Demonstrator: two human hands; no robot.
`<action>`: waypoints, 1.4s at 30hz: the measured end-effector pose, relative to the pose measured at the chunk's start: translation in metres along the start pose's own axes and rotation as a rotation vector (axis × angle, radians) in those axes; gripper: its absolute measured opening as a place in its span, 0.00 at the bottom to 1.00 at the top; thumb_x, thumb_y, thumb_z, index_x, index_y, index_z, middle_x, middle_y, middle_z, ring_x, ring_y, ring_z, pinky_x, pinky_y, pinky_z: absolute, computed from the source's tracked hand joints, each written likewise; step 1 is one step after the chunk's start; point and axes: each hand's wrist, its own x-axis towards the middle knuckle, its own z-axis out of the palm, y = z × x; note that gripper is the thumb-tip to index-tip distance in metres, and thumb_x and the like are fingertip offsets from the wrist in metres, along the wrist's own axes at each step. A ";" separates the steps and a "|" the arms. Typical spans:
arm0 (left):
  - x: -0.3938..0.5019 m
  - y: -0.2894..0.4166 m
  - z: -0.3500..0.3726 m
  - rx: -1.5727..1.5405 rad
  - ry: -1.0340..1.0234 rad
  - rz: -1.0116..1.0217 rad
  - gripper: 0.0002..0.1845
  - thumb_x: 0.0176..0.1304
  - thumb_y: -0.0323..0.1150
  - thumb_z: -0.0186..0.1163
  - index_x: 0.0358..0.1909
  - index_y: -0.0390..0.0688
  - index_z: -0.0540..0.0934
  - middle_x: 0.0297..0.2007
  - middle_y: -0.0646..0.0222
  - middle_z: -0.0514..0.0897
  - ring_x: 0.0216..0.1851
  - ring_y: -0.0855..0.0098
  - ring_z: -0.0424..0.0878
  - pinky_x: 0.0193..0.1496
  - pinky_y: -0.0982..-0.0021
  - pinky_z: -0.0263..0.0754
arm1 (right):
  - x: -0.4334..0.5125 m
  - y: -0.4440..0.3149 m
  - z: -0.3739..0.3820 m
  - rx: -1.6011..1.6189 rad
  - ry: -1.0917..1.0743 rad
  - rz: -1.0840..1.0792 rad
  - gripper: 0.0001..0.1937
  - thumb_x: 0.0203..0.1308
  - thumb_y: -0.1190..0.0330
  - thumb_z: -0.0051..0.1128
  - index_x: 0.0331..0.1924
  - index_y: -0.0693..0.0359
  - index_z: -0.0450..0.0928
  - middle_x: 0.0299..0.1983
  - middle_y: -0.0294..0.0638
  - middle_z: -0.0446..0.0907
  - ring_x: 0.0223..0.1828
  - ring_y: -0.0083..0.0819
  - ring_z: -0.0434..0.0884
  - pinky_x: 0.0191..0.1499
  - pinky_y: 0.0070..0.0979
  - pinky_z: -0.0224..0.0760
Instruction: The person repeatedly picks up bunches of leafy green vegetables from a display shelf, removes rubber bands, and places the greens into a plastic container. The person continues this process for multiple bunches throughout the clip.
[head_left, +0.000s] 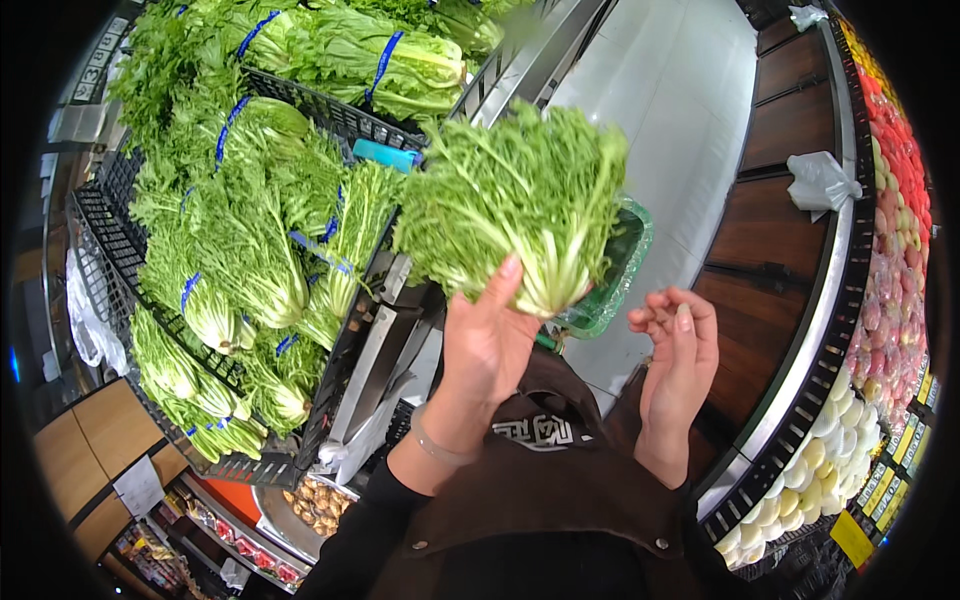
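My left hand (489, 337) grips a loose bunch of frisée-like leafy greens (525, 202) by its pale root end, thumb on top. No blue tape shows on this bunch. To its right my right hand (679, 367) is raised with fingers loosely curled and apart from the thumb, holding nothing that I can see. On the left, similar bunches bound with blue tape (247, 255) fill a black plastic crate (105, 225). A teal plastic object (386, 154) lies at the crate's edge by the held greens; its kind is unclear.
Below and behind the greens stands a green plastic basket (600, 315), partly hidden. A metal display edge (367, 360) runs along the left. Across the tiled aisle (675, 90) is a wood-panelled fruit stand (750, 300) with plastic bags (817, 184) tied to its rail. More lettuce (405, 64) lies at the top.
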 end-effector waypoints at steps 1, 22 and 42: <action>-0.002 -0.002 0.000 -0.002 0.001 -0.015 0.25 0.77 0.35 0.48 0.71 0.38 0.61 0.65 0.53 0.74 0.64 0.53 0.75 0.66 0.36 0.69 | 0.000 0.000 0.002 -0.045 0.003 -0.018 0.12 0.75 0.68 0.48 0.54 0.68 0.74 0.45 0.46 0.82 0.40 0.30 0.83 0.48 0.29 0.76; -0.041 -0.011 -0.003 -0.093 -0.160 0.093 0.23 0.74 0.30 0.54 0.68 0.40 0.65 0.63 0.58 0.76 0.64 0.58 0.75 0.68 0.52 0.70 | -0.019 -0.032 0.036 -0.085 -0.299 -0.137 0.08 0.65 0.78 0.61 0.42 0.64 0.72 0.40 0.35 0.77 0.41 0.19 0.77 0.47 0.19 0.72; -0.041 -0.007 -0.031 -0.371 -0.405 -0.062 0.29 0.75 0.38 0.48 0.75 0.41 0.59 0.73 0.57 0.64 0.73 0.52 0.63 0.76 0.44 0.53 | 0.003 -0.036 -0.013 -0.382 -0.189 -0.402 0.07 0.61 0.74 0.66 0.40 0.66 0.80 0.37 0.41 0.80 0.39 0.30 0.80 0.45 0.25 0.73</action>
